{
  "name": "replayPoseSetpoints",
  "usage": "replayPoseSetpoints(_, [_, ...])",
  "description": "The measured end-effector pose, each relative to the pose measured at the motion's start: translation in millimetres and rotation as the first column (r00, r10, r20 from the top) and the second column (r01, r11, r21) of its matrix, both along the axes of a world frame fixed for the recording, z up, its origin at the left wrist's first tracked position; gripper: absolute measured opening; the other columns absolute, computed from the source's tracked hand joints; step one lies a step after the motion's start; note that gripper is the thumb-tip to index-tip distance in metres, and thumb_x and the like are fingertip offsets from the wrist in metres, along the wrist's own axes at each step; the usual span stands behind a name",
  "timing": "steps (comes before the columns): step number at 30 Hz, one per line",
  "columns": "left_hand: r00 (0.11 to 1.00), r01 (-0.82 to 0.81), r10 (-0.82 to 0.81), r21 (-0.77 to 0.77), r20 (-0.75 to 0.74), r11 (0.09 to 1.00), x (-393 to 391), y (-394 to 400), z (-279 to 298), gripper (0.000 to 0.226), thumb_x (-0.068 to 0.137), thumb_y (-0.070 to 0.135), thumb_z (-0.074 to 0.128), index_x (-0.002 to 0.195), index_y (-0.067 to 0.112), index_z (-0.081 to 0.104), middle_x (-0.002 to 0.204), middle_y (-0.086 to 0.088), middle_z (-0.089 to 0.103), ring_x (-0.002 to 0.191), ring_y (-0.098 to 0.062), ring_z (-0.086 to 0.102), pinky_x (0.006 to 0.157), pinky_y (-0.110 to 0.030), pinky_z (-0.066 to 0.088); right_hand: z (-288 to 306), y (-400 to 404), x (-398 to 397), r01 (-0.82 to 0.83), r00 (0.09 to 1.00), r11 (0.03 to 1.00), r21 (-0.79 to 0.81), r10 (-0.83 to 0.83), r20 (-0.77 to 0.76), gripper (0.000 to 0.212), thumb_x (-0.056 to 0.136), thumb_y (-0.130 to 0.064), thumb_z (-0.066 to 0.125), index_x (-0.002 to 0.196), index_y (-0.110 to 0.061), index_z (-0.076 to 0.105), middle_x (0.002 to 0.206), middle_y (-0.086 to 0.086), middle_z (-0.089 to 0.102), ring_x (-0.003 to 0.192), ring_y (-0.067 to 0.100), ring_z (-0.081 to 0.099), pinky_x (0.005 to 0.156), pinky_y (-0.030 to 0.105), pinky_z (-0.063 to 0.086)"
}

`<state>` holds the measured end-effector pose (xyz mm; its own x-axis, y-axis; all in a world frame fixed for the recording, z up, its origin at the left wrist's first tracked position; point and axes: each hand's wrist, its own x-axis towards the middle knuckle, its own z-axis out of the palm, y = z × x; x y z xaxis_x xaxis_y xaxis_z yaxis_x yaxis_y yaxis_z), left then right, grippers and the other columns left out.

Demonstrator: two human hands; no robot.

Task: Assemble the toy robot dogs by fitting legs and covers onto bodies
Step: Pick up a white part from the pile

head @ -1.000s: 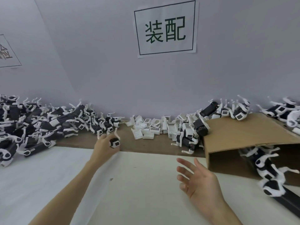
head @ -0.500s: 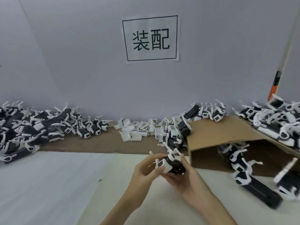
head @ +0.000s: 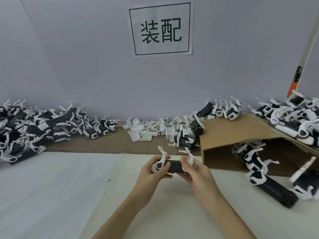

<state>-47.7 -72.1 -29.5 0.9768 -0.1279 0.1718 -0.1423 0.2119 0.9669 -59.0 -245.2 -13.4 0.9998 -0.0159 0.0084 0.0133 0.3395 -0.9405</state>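
A black toy dog body (head: pixel 174 166) with white legs pointing up sits between both my hands above the white table. My left hand (head: pixel 152 175) grips its left end, fingers curled round the white leg joint. My right hand (head: pixel 196 173) grips the right end, thumb on top beside a white leg. Loose white covers (head: pixel 148 130) lie in a heap at the back centre, against the wall. A large pile of black and white dogs (head: pixel 34 128) fills the back left.
An open cardboard box (head: pixel 238 135) lies on its side at the right, with dogs spilling out of it (head: pixel 259 171) and more stacked on top (head: pixel 296 116). A brown board (head: pixel 110 144) runs along the wall. A paper sign (head: pixel 161 30) hangs above.
My left hand brought a dog body from the left pile to the centre, where my right hand joined it. Both now hold it flat, legs up. The view shifted right.
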Motion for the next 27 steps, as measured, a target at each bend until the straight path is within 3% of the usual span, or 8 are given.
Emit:
replayPoseSetpoints(5, [0.999,0.024,-0.023,-0.029,0.022,0.999,-1,8,9,0.046,0.093,0.046,0.077,0.128,0.016,0.072,0.115,-0.015,0.073,0.102,-0.028,0.070,0.083,-0.037,0.058,6,-4,-6,-0.011,1.000,0.974,-0.225,0.017,0.021,0.068,0.072,-0.065,0.071,0.127,-0.025,0.067,0.116,0.006,0.076,0.097,0.013,0.076,0.067,0.026,0.062])
replayPoseSetpoints(9, [0.982,0.191,-0.190,-0.156,0.022,0.969,5,28,9,0.066,0.096,0.018,0.077,0.150,0.040,0.047,0.142,-0.021,0.065,0.127,-0.037,0.065,0.106,-0.041,0.054,11,-16,-6,-0.311,0.929,0.941,0.135,0.331,-0.168,0.061,0.089,-0.077,0.042,0.132,-0.039,0.064,0.127,0.020,0.071,0.105,0.047,0.072,0.051,0.032,0.052])
replayPoseSetpoints(12, [0.922,0.380,-0.387,-0.182,-0.006,0.907,5,38,11,0.086,0.090,0.007,0.080,0.162,0.030,0.038,0.160,-0.012,0.051,0.146,-0.034,0.051,0.125,-0.046,0.035,8,-21,-5,-0.308,0.907,0.902,0.302,0.374,-0.192,0.052,0.090,-0.066,0.055,0.113,-0.022,0.069,0.125,0.025,0.070,0.096,0.044,0.073,0.052,0.034,0.057])
replayPoseSetpoints(14, [0.917,0.367,-0.396,-0.274,-0.057,0.889,5,36,16,0.077,0.081,0.018,0.083,0.152,0.010,0.055,0.152,-0.015,0.051,0.127,-0.029,0.059,0.113,-0.039,0.039,6,-20,-5,-0.304,0.914,0.916,0.263,0.358,-0.189,0.038,0.085,-0.054,0.071,0.105,-0.022,0.071,0.120,0.025,0.072,0.086,0.043,0.071,0.047,0.030,0.053])
replayPoseSetpoints(16, [0.936,0.234,-0.304,-0.331,-0.178,0.914,6,33,22,0.061,0.091,0.039,0.072,0.145,0.012,0.065,0.147,-0.017,0.056,0.117,-0.031,0.062,0.094,-0.033,0.049,3,-19,-3,-0.309,0.939,0.941,0.142,0.325,-0.110,0.033,0.087,-0.040,0.072,0.117,-0.028,0.070,0.118,0.021,0.073,0.091,0.042,0.071,0.056,0.031,0.053])
replayPoseSetpoints(19, [0.958,0.083,-0.097,-0.066,-0.271,0.994,4,29,21,0.062,0.105,0.063,0.042,0.139,0.018,0.067,0.134,-0.014,0.072,0.120,-0.033,0.072,0.086,-0.038,0.062,-1,-15,-3,-0.246,0.969,0.962,-0.118,0.245,-0.024,0.039,0.089,-0.027,0.074,0.126,-0.036,0.068,0.119,0.015,0.073,0.102,0.036,0.073,0.080,0.036,0.057])
replayPoseSetpoints(22, [0.988,-0.012,0.054,0.276,-0.142,0.961,0,24,14,0.060,0.091,0.069,0.055,0.128,0.023,0.070,0.117,-0.009,0.078,0.103,-0.024,0.077,0.098,-0.034,0.056,-7,-7,-7,-0.197,0.974,0.926,-0.323,0.222,0.040,0.039,0.083,-0.035,0.070,0.122,-0.035,0.071,0.114,0.002,0.074,0.100,0.020,0.072,0.084,0.025,0.056])
replayPoseSetpoints(27, [0.978,-0.193,0.207,0.323,-0.010,0.927,8,27,7,0.019,0.100,0.049,0.070,0.110,0.035,0.079,0.106,0.002,0.078,0.105,-0.026,0.070,0.097,-0.035,0.052,-8,-4,-5,-0.177,0.977,0.942,-0.287,0.203,0.063,0.041,0.090,-0.050,0.072,0.124,-0.026,0.072,0.106,0.010,0.079,0.103,0.029,0.075,0.099,0.046,0.056])
